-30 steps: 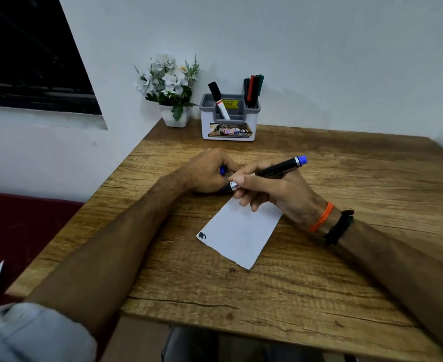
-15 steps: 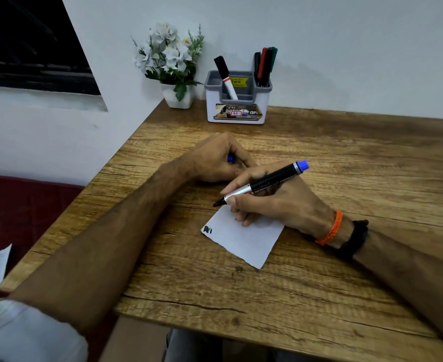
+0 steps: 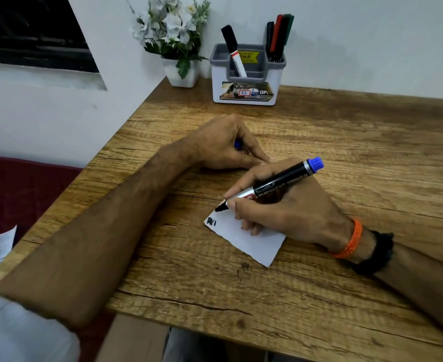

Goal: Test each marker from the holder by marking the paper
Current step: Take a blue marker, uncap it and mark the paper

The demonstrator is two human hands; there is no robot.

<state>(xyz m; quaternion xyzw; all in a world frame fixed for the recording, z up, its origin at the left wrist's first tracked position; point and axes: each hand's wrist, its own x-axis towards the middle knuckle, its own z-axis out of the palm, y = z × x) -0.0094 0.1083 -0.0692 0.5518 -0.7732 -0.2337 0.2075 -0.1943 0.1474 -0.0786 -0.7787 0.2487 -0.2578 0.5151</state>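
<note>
Marker [image 3: 272, 185] tip now lower, at paper [image 3: 251, 240] corner.

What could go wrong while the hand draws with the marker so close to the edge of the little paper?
The tip of the black marker with the blue end, held by the right hand, sits at the corner of the small white paper, so ink might land on the wooden table. The left hand isn't pressing the paper, so it might slide.
</note>
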